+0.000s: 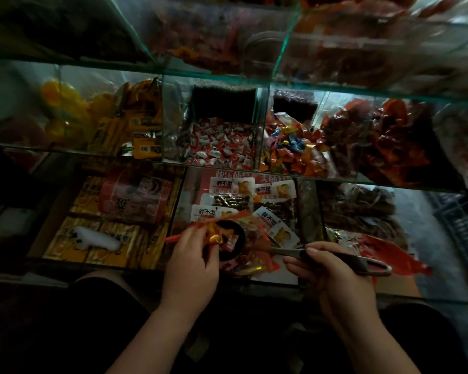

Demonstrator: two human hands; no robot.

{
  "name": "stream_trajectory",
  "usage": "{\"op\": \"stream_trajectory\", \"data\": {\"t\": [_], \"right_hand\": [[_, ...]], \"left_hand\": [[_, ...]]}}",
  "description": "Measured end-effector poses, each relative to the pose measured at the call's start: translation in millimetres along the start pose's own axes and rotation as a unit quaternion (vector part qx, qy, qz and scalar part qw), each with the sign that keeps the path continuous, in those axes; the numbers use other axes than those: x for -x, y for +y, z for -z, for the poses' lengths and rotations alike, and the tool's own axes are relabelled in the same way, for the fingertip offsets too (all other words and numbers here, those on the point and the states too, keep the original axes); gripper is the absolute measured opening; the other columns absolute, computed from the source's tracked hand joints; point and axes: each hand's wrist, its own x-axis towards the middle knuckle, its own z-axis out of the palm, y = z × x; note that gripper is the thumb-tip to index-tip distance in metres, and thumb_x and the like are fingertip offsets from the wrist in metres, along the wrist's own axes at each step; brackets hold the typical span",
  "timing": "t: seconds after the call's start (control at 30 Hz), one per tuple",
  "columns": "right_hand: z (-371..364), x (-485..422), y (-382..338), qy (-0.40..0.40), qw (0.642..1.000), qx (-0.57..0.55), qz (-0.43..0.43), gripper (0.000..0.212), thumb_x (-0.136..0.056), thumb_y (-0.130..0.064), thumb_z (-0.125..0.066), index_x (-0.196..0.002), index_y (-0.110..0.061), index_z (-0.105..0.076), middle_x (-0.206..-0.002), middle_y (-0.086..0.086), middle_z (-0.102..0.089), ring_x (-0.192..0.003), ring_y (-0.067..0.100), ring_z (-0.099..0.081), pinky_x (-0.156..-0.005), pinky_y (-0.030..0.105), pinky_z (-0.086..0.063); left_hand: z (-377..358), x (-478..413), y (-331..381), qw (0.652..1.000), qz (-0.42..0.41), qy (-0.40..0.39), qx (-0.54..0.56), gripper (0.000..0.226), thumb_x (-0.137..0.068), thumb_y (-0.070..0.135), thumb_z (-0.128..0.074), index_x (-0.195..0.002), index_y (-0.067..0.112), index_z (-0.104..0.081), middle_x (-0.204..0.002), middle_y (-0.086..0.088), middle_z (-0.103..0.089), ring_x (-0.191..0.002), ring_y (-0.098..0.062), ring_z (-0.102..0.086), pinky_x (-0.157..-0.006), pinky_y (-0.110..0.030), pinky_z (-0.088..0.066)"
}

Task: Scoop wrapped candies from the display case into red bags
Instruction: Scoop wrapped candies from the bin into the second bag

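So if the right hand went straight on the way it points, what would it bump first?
Probably the red bag. The right hand grips the scoop and points left, with the scoop's bowl at the bag's mouth, which the left hand holds open. Depth is hard to judge.

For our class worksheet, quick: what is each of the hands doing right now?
Left hand: pinches the red bag.
Right hand: grips the scoop handle.

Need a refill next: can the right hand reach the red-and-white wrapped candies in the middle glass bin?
Probably yes: right hand, gripping the black metal-handled scoop, is in front of that bin of red-and-white wrapped candies; nothing blocks the way, if its top is open.
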Motion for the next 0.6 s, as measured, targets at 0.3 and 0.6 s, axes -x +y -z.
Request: {"op": "stream_trajectory", "data": {"t": [0.3, 0.6], "right_hand": [[15, 23, -30, -0.025, 0.999, -0.019, 0.028, 0.033, -0.091, 0.007, -0.055, -0.072, -0.011, -0.075, -0.074, 0.022, -0.074, -0.079, 0.05, -0.075, -0.061, 0.034, -0.063], [17, 54, -73, -0.061, 0.995, -0.066, 0.05, 0.011, -0.061, -0.013, -0.07, -0.07, -0.012, -0.076, -0.074, 0.022, -0.074, -0.077, 0.046, -0.076, -0.059, 0.032, -0.062]], "left_hand": [[-21, -9, 15, 0.994, -0.011, -0.09, -0.064, 0.068, -0.1, 0.065, -0.033, -0.156, 0.027, -0.038, -0.162, 0.011, -0.034, -0.15, -0.004, -0.024, -0.124, -0.038, -0.027], [-20, -14, 48, 0.991, -0.122, 0.032, -0.054, 0.053, -0.104, 0.051, -0.039, -0.139, 0.016, -0.059, -0.15, 0.006, -0.048, -0.149, -0.006, -0.029, -0.124, -0.022, -0.011]]}}
